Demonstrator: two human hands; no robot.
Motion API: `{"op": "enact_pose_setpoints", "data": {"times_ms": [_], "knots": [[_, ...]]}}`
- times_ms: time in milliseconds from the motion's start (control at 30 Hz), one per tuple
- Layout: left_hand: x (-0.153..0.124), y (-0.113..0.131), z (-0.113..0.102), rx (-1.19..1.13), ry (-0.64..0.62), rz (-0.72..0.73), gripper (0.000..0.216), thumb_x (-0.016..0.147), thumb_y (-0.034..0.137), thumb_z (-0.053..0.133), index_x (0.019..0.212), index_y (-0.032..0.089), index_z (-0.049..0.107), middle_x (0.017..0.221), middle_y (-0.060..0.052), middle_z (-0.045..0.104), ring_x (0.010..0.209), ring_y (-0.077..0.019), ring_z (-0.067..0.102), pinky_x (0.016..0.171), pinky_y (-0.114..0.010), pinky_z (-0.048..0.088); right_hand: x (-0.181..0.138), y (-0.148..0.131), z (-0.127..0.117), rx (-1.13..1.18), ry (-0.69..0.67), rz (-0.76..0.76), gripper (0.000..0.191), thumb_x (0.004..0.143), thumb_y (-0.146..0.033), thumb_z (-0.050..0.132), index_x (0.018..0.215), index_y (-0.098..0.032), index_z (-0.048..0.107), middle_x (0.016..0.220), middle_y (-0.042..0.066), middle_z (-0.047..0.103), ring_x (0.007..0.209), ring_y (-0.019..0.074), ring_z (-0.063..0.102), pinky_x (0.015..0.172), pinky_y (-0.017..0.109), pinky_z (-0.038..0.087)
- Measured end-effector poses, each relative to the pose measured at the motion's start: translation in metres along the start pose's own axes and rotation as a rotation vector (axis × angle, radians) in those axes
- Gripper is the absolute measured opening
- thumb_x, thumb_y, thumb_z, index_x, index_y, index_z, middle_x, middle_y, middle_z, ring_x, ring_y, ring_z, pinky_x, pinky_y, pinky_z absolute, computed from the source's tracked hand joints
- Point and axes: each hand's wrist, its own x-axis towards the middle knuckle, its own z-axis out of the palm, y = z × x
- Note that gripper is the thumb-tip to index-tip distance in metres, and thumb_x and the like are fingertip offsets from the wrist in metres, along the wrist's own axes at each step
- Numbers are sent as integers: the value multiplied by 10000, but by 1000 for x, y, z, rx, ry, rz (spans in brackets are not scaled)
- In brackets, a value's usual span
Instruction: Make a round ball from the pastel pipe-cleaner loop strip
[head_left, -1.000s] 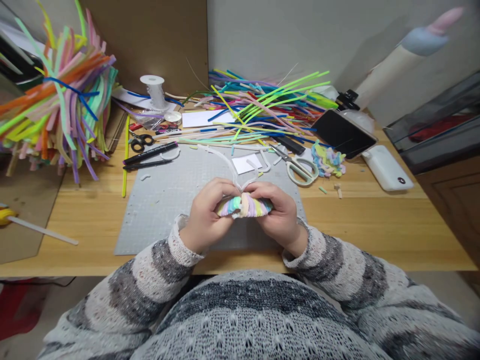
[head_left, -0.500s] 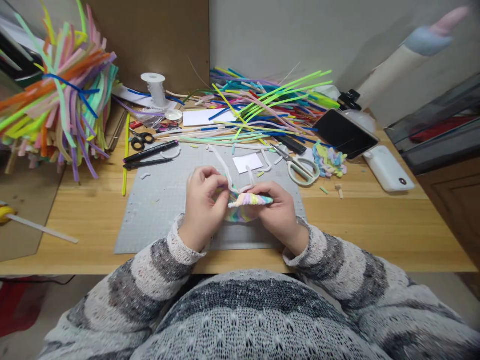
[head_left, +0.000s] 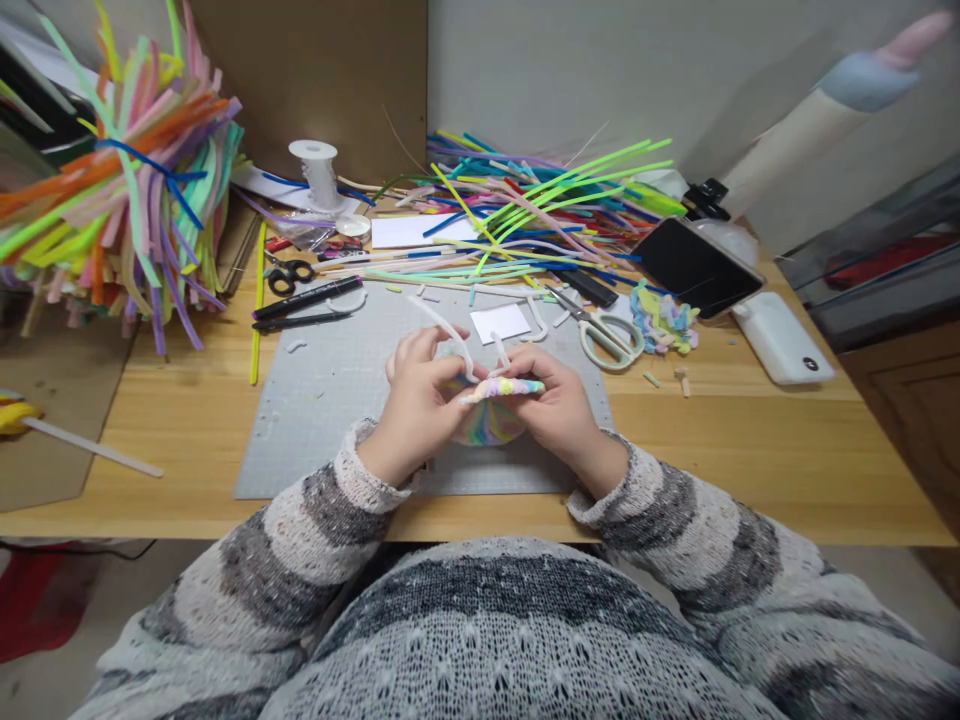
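Note:
Between my two hands is a pastel, multicoloured fuzzy piece (head_left: 491,422) that looks made of pipe cleaners, with its upper edge facing me. My left hand (head_left: 421,392) grips its left side, fingers bent and thumb at the edge. On the right side my right hand (head_left: 559,405) pinches it between thumb and fingers. A white pipe cleaner (head_left: 444,328) rises from the far side of the piece, and a shorter white end stands up beside my right fingers. Both hands are just above the grey cutting mat (head_left: 330,420). My fingers hide part of the piece.
White-handled scissors (head_left: 609,340) lie right of the hands, near a pastel fuzzy bundle (head_left: 664,318), a dark phone (head_left: 697,265) and a white device (head_left: 780,338). Loose pipe cleaners (head_left: 555,215) cover the back. At left are markers (head_left: 307,298), black scissors (head_left: 289,275) and a large tied bundle (head_left: 127,190).
My left hand has shifted its fingers along the piece, which has turned to show more of its striped lower face. The long white pipe cleaner leans differently. The view has moved slightly.

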Motion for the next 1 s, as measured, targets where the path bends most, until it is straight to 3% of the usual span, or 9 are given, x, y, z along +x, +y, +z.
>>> {"op": "enact_pose_setpoints", "data": {"times_ms": [100, 200, 500, 600, 800, 1000], "knots": [[0, -1, 1, 6, -40, -37, 87, 807, 300, 712, 839, 220, 700, 1173, -69, 610, 1166, -274, 505, 1017, -466, 336, 2, -1, 0, 8, -59, 81, 178, 731, -312, 748, 787, -215, 610, 782, -3, 624, 741, 154, 577, 705, 305, 480], [0, -1, 3, 26, 2, -64, 86, 809, 297, 702, 821, 214, 684, 1151, -71, 616, 1142, -272, 512, 1009, -473, 336, 3, -1, 1, 2, -114, 169, 213, 707, -335, 769, 820, -205, 644, 781, -1, 646, 720, 151, 577, 685, 298, 477], [-4, 3, 10, 46, 265, -87, 25, 768, 257, 729, 761, 235, 737, 1211, -50, 585, 1160, -285, 476, 1027, -498, 325, 1, 6, 8, 154, 52, 324, 175, 691, -293, 750, 778, -197, 632, 717, -19, 623, 666, 137, 554, 641, 289, 467], [-7, 2, 13, 150, 301, -24, 54, 787, 273, 714, 761, 246, 753, 1162, -61, 613, 1123, -294, 466, 987, -498, 326, 1, 7, 9, 147, 53, 342, 164, 702, -262, 718, 820, -191, 629, 755, -11, 636, 687, 142, 575, 675, 300, 470], [-10, -1, 16, 204, 228, 136, 96, 847, 252, 644, 837, 255, 739, 933, -47, 737, 1002, -274, 558, 906, -460, 329, -1, 4, 10, 141, -54, 274, 198, 680, -210, 680, 861, -200, 599, 811, -8, 644, 752, 162, 596, 730, 313, 473], [-14, 6, 17, 377, 278, 365, 145, 870, 174, 585, 853, 256, 703, 868, -8, 766, 981, -237, 622, 853, -401, 331, -4, 1, 11, 78, -24, 246, 226, 665, -154, 675, 872, -200, 597, 810, -8, 648, 759, 166, 600, 741, 314, 472]]}}
